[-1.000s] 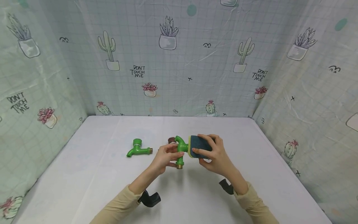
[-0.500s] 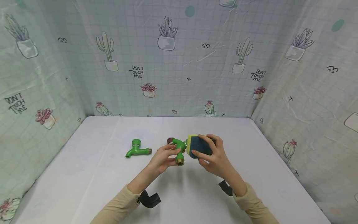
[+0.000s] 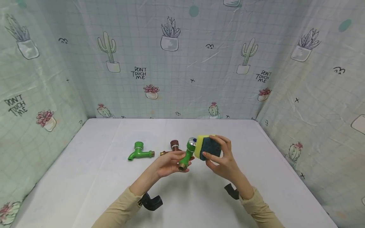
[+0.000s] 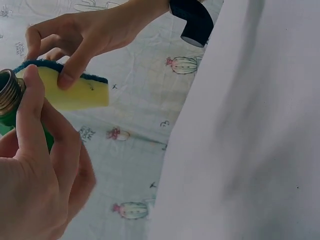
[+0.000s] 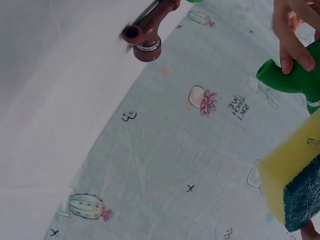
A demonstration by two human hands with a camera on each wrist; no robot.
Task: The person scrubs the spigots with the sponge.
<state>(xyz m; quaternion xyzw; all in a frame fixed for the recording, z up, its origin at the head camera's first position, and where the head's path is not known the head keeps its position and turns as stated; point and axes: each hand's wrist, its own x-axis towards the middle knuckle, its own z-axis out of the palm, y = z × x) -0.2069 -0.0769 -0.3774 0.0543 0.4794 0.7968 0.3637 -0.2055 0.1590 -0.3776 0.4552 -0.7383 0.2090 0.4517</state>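
- 3 taps: 1 green tap [image 3: 186, 155] gripped in the left hand [image 3: 168, 164] above the table [image 3: 85, 177]; 1 green [image 3: 139, 152] and 1 brown [image 3: 172, 147] lying on it.
- 1 sponge [image 3: 209, 147], yellow and blue, pinched by the right hand [image 3: 225, 163], touching the held tap's top.

You face a white table [image 3: 85, 177] enclosed by a pale cloth backdrop [image 3: 182, 79] printed with cacti, potted plants and "DON'T TOUCH ME". A second green tap [image 3: 139, 152] lies left of centre. A brown tap [image 3: 172, 146] lies just to its right, near the middle.
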